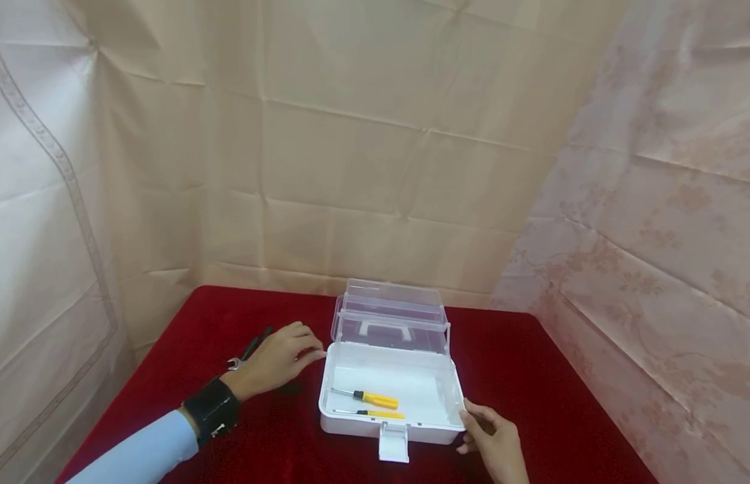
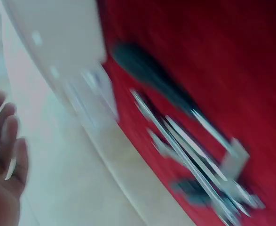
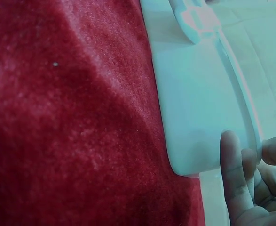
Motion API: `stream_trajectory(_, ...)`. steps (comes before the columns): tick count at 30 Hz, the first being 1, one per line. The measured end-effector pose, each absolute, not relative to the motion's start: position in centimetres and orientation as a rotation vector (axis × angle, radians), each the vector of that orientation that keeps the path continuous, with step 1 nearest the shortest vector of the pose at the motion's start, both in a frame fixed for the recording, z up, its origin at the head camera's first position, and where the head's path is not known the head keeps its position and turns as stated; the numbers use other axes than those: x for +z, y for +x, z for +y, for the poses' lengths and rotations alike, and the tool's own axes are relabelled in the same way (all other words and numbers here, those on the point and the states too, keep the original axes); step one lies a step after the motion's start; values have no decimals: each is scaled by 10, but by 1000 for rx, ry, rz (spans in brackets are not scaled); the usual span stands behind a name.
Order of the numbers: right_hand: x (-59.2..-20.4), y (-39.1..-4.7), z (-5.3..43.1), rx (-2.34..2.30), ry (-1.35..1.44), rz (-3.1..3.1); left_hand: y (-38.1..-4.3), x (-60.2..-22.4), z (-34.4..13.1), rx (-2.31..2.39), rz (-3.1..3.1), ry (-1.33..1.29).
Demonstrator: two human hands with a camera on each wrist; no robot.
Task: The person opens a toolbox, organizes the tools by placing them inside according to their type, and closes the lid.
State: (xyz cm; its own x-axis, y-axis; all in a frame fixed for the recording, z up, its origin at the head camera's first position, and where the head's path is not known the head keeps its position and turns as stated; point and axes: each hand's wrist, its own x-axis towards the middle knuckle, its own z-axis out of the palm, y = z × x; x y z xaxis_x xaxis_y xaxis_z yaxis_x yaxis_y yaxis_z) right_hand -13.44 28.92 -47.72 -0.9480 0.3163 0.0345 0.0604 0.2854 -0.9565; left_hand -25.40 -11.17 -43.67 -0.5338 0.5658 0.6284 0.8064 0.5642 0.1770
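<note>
A white toolbox [image 1: 350, 425] stands open on the red cloth, its clear lid [image 1: 393, 296] tipped back. Inside, two yellow-handled screwdrivers [image 1: 379, 400] lie side by side near the front wall. My right hand [image 1: 496, 437] pinches the box's front right corner, thumb over the rim and fingers outside. My left hand [image 1: 284, 356] is beside the box's back left corner, fingers loosely bent and holding nothing, fingertips right at the rim. Under it, partly hidden in the head view, lie metal wrenches [image 2: 189, 157] and a dark-handled tool [image 2: 149, 75], blurred in the left wrist view.
The red cloth [image 1: 568, 403] covers the table, with its far edge close behind the lid. Hanging sheets [image 1: 381, 168] enclose the back and both sides. The front latch [image 1: 393, 444] hangs down from the box.
</note>
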Motion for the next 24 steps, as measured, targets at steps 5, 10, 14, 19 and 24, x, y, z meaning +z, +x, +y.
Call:
stream_trajectory(5, -477, -133, 289, 1744, -347, -2312, -255, -449, -174, -493, -2617, -945)
stream_trajectory(10, -474, -130, 292, 1736, -359, -2323, -247, -465, -213, -505, -2849, -937)
stream_trajectory(14, -472, -130, 293, 1736, -373, -2321, -246, -467, -218, -554, -2880, -926)
stream_trajectory(19, -472, -130, 293, 1757, -364, -2293, -247, -465, -212, -486, -2855, -892)
stream_trajectory(24, -473, -129, 292, 1769, -357, -2283, -243, -463, -209, -504, -2883, -835)
